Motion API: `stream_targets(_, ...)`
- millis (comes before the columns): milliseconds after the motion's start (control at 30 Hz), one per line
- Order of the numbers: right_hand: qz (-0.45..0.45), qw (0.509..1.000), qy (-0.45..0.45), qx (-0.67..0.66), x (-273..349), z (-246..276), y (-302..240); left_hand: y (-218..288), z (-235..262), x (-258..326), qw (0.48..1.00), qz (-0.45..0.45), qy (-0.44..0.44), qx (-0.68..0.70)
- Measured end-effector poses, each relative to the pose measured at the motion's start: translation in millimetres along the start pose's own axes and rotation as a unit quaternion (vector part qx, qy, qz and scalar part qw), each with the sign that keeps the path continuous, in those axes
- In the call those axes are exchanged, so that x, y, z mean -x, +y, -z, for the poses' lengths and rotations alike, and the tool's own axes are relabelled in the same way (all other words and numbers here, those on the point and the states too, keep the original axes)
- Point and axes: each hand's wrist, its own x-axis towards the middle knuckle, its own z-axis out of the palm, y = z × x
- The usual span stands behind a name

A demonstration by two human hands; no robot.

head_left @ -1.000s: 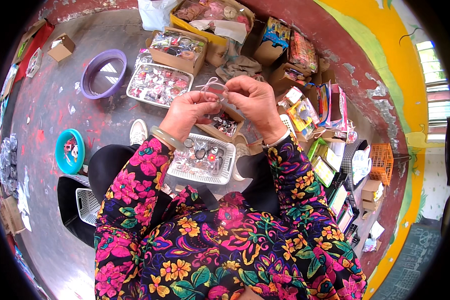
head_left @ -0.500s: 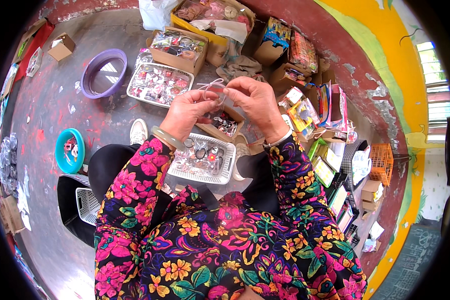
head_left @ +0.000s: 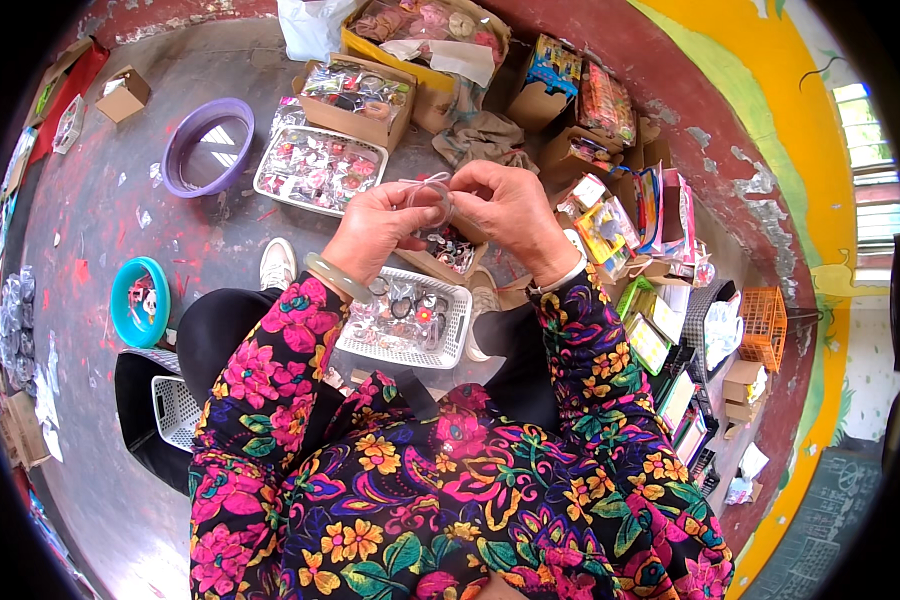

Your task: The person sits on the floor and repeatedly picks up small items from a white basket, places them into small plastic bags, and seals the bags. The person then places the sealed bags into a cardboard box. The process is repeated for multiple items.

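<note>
A thin pale pinkish cord loop, its ends too small to make out, is stretched between my two hands in front of me. My left hand, with a pale bangle at the wrist, pinches it between thumb and fingers. Fingertips of my right hand are pinched on the other side of the loop, close to the left fingertips. Below them, near my knees, stands a white plastic basket of dark hair ties in clear bags. A cardboard box with small dark and red items sits partly hidden behind my hands.
Farther off is another white basket of bagged pieces, beside an open carton. A purple basin and a teal basin stand on the left. Cartons and bright packages crowd the right, with an orange crate by the wall.
My right hand has dropped slightly. Cord ends that stuck out to the upper left have drawn in, and the loop now sits closer between my fingertips.
</note>
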Motion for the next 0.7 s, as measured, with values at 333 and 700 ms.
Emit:
stream_targets(333, 0.083, 0.996, -0.003, -0.039, 0, -5, 2, -11, 2, -4, 0.999, -0.023, -0.032, -0.025)
stream_targets(700, 0.191, 0.974, 0.044, 0.116, -4, -5, -2, -7, 0, -2, 0.998, -0.029, -0.043, -0.019)
